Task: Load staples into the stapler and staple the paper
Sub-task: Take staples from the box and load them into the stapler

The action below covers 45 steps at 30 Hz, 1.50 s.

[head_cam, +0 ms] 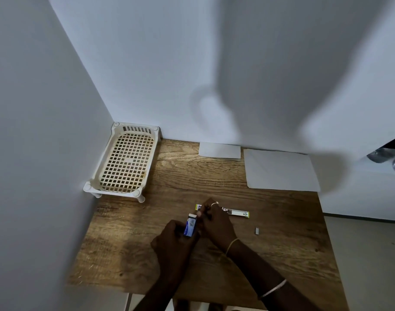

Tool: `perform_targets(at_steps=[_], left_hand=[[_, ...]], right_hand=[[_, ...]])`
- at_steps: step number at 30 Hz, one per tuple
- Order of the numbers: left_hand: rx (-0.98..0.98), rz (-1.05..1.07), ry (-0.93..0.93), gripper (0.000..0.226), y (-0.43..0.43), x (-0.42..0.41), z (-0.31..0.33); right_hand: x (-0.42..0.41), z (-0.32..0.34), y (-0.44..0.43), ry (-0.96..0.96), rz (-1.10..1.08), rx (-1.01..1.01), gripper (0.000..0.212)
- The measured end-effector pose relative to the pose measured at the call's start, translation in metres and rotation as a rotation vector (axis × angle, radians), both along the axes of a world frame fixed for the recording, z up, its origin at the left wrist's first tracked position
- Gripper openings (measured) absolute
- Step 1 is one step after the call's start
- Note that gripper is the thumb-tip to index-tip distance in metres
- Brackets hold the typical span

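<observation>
Presently: left hand (pixel 171 242) gripping box (pixel 190 227); right fingers (pixel 202 213) pinching its open end; pulling straight, box level, is likely avoiding spills.

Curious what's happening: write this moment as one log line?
left hand: holds staple box | right hand: at box mouth | stapler: on table | paper: untouched

Dim, bluish light; a broad soft shadow falls across the back wall (pixel 270 75). Wide-angle bending warps the edges; detail is soft throughout.
</observation>
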<state>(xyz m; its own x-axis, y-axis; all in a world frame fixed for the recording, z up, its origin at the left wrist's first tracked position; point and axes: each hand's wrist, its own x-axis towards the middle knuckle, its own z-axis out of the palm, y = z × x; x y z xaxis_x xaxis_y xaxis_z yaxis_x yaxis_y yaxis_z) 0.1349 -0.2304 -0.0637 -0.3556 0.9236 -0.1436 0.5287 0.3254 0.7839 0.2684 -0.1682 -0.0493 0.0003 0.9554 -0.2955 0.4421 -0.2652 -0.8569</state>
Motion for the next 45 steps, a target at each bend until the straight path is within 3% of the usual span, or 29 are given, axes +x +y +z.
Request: perform_targets(at_steps=[3, 8, 11, 17, 21, 25, 31, 34, 36, 40, 45], left_hand=[[-0.043, -0.008, 0.201, 0.035, -0.002, -0.001, -0.006], [-0.119, -0.026, 0.336, 0.036, -0.004, -0.001, -0.016], [-0.147, -0.032, 0.358, 0.039, -0.003, 0.000, -0.019], [-0.101, -0.013, 0.388, 0.065, 0.001, 0.005, -0.012], [0.039, -0.026, 0.348, 0.043, 0.014, 0.014, 0.001], [0.204, -0.131, 0.097, 0.014, 0.035, 0.023, 0.010], [-0.174, -0.027, -0.527, 0.021, 0.074, 0.030, 0.005], [-0.226, 0.032, -0.832, 0.017, 0.087, 0.032, 0.000], [-0.240, 0.042, -0.897, 0.013, 0.090, 0.032, -0.001], [-0.226, 0.025, -0.931, 0.007, 0.096, 0.030, 0.004], [-0.196, -0.002, -0.809, 0.021, 0.099, 0.032, 0.012]], right_hand=[[-0.007, -0.004, 0.001, -0.060, 0.076, 0.035, 0.018], [-0.013, -0.008, 0.001, -0.125, 0.168, 0.037, 0.012], [-0.010, -0.006, 0.001, -0.216, 0.221, 0.101, 0.009], [0.008, 0.002, 0.007, -0.184, 0.071, 0.196, 0.015], [0.028, 0.009, 0.022, -0.167, 0.059, 0.222, 0.013], [0.040, 0.010, 0.031, -0.206, 0.104, 0.251, 0.013], [0.047, 0.010, 0.038, -0.379, 0.278, 0.339, 0.013], [0.049, 0.011, 0.041, -0.479, 0.331, 0.366, 0.023], [0.050, 0.012, 0.043, -0.489, 0.336, 0.376, 0.029], [0.054, 0.013, 0.046, -0.311, 0.242, 0.299, 0.031], [0.055, 0.015, 0.048, -0.261, 0.258, 0.272, 0.032]])
